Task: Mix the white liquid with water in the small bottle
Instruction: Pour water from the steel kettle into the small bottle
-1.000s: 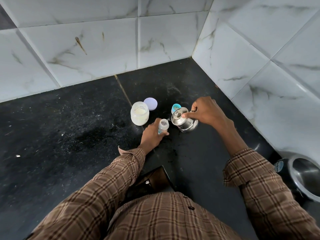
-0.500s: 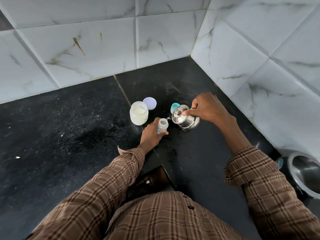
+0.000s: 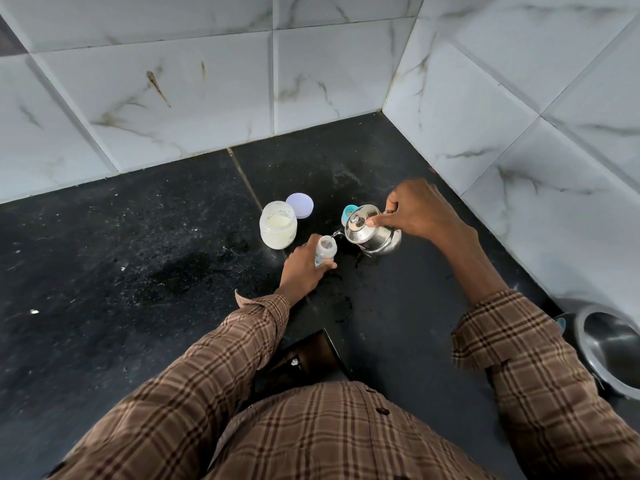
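The small clear bottle (image 3: pixel 326 250) stands open on the black counter (image 3: pixel 138 271), and my left hand (image 3: pixel 303 268) grips its side. My right hand (image 3: pixel 420 211) holds a small steel kettle (image 3: pixel 372 233) by its handle, forefinger pressed on the lid. The kettle tilts left, its spout over the bottle's mouth, and a thin stream of water falls into it. A glass jar of white liquid (image 3: pixel 278 225) stands open to the left of the bottle.
The jar's lilac lid (image 3: pixel 300 205) lies behind the jar. A teal bottle cap (image 3: pixel 348 212) sits behind the kettle. A steel vessel (image 3: pixel 613 348) stands at the right edge. Tiled walls meet in a corner close behind. A dark cut-out (image 3: pixel 308 355) opens near my body.
The kettle has lifted slightly and tipped further toward the small bottle, and water now runs from its spout. My left hand has stayed on the bottle.
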